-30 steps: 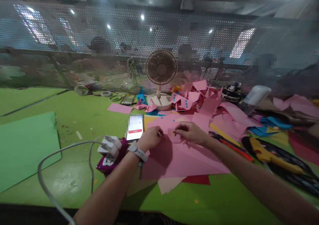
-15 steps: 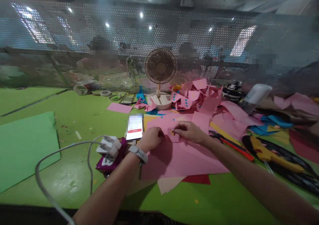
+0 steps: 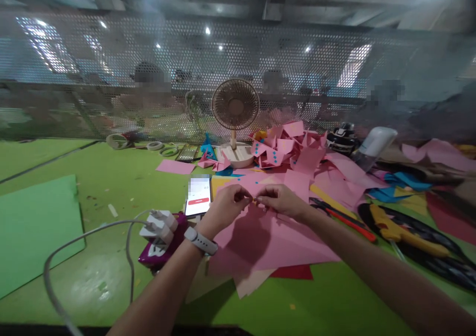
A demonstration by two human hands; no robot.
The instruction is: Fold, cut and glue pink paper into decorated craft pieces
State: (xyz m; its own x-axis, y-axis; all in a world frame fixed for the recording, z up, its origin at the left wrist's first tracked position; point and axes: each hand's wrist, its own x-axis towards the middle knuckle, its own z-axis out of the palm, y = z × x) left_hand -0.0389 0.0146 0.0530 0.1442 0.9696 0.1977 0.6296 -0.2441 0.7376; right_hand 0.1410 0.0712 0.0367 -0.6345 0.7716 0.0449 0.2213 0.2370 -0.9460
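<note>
My left hand (image 3: 223, 208), a white watch on its wrist, and my right hand (image 3: 281, 200) meet just above a big pink paper sheet (image 3: 267, 236) dotted with small blue stickers. Both hands are closed in a pinch, fingertips almost touching each other over something tiny and yellowish that I cannot make out. A smaller pink piece lies under the hands. A lit phone (image 3: 199, 202) lies just left of my left hand.
A small desk fan (image 3: 235, 112) stands behind, beside a heap of pink paper cut-outs (image 3: 293, 147). A white charger with cable on a purple box (image 3: 160, 236) sits at left, a green sheet (image 3: 33, 227) further left. Red-handled tool (image 3: 345, 219), yellow tool (image 3: 401, 229), tape rolls (image 3: 163, 150); people behind the mesh.
Both hands have lifted slightly off the pink paper and come together; the left fingers now pinch toward the right fingertips. The view shifted a little.
</note>
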